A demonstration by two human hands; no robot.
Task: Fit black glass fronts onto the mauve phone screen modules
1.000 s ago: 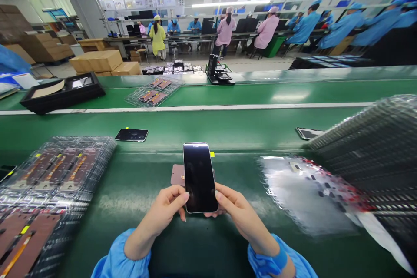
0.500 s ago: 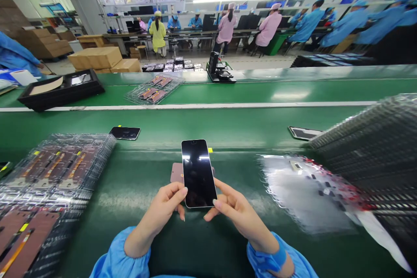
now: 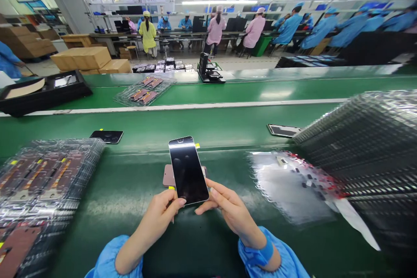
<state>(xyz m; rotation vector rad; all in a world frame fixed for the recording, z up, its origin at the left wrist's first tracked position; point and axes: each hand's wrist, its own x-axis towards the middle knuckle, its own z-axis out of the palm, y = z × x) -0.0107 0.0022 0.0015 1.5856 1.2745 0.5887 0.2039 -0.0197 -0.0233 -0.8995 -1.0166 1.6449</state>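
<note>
Both of my hands hold a black glass phone screen (image 3: 187, 170) upright over the green bench. My left hand (image 3: 162, 214) pinches its lower left corner, where a small yellow tab sticks out. My right hand (image 3: 228, 209) grips the lower right edge with curled fingers. A pinkish flat part (image 3: 168, 175) lies on the bench right behind the screen, partly hidden by it.
Clear blister trays (image 3: 45, 173) with brown parts are stacked at my left. A tall stack of dark trays (image 3: 368, 139) and loose plastic film (image 3: 289, 184) lie at my right. Two dark screens (image 3: 107, 136) (image 3: 282, 130) rest on the conveyor belt. Workers sit at far benches.
The screen has tilted a little to the left in my hands. The two screens on the belt have drifted leftward, and my view has shifted slightly.
</note>
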